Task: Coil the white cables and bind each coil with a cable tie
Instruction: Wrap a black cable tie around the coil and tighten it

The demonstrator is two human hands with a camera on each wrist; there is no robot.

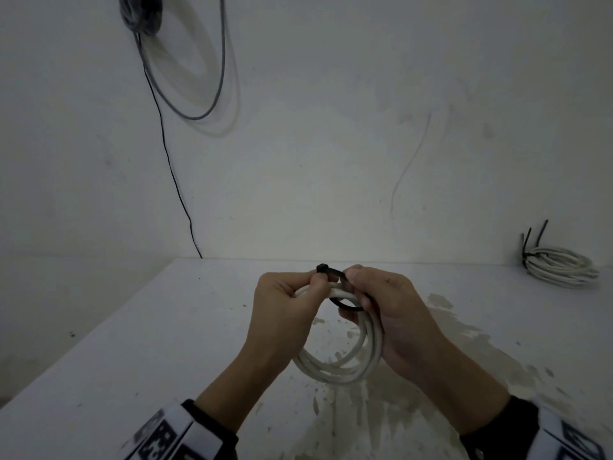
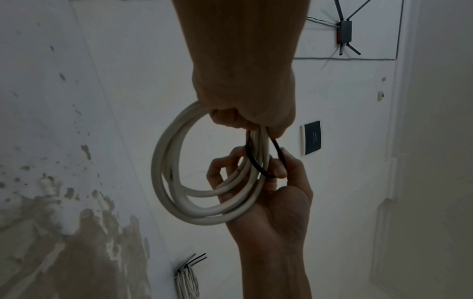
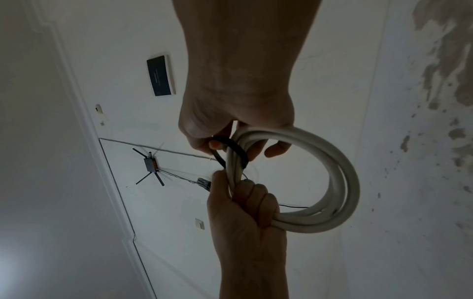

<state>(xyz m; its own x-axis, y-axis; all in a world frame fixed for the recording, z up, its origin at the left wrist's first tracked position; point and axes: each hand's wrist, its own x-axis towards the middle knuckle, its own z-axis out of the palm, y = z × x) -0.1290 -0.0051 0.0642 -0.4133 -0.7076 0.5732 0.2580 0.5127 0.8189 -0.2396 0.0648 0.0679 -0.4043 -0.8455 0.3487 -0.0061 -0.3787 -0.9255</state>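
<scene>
Above the white table [image 1: 132, 343] I hold a white cable coil [image 1: 335, 366] of several turns, with both hands at its top. My left hand [image 1: 308, 285] grips the bundled strands [image 2: 174, 161] in a fist, and its thumb presses on the head of a black cable tie [image 1: 323, 268]. The tie's strap [image 2: 258, 168] loops loosely around the strands [image 3: 345, 172]. My right hand [image 1: 353, 278] pinches that strap [image 3: 238, 149] next to the left hand, and its lower fingers [image 2: 222, 168] reach through the coil.
A bound white coil [image 1: 560, 265] with black tie tails sticking up lies at the table's back right. A thin black wire [image 1: 166, 144] and a grey cable loop [image 1: 205, 94] hang on the wall behind. Brownish stains [image 1: 464, 343] mark the tabletop on the right.
</scene>
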